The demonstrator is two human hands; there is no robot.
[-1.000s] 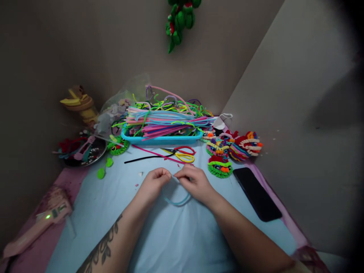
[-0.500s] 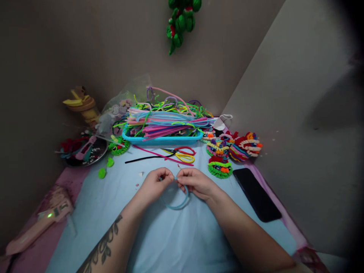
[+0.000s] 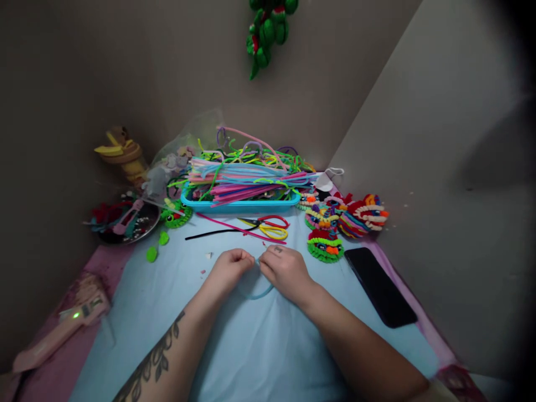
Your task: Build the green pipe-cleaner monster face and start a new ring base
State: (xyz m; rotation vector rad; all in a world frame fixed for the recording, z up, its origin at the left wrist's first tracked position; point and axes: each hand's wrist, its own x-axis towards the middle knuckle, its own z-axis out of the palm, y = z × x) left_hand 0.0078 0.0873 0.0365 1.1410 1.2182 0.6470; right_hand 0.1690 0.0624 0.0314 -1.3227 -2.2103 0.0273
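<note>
A light blue pipe cleaner (image 3: 256, 297) curves in a loop below my hands, low over the blue cloth. My left hand (image 3: 233, 270) pinches one end of it between thumb and fingers. Close beside it, my right hand (image 3: 286, 272) is closed on the other end, its back turned up. The meeting ends are mostly hidden by my fingertips. Just beyond lie scissors (image 3: 268, 228) with one red and one yellow handle, a black pipe cleaner (image 3: 209, 234) and a magenta pipe cleaner (image 3: 234, 224).
A blue tray (image 3: 238, 207) heaped with colourful pipe cleaners stands at the back. Fuzzy handmade faces (image 3: 325, 247) and a phone (image 3: 379, 287) lie right. At left are a metal dish (image 3: 146, 226), green pieces (image 3: 152, 254) and a pink glue gun (image 3: 62, 332) with a lit green light.
My right hand has rolled over so that its back faces up, its fingers more curled. The blue loop has shifted slightly and shows less. My left hand stays almost in place.
</note>
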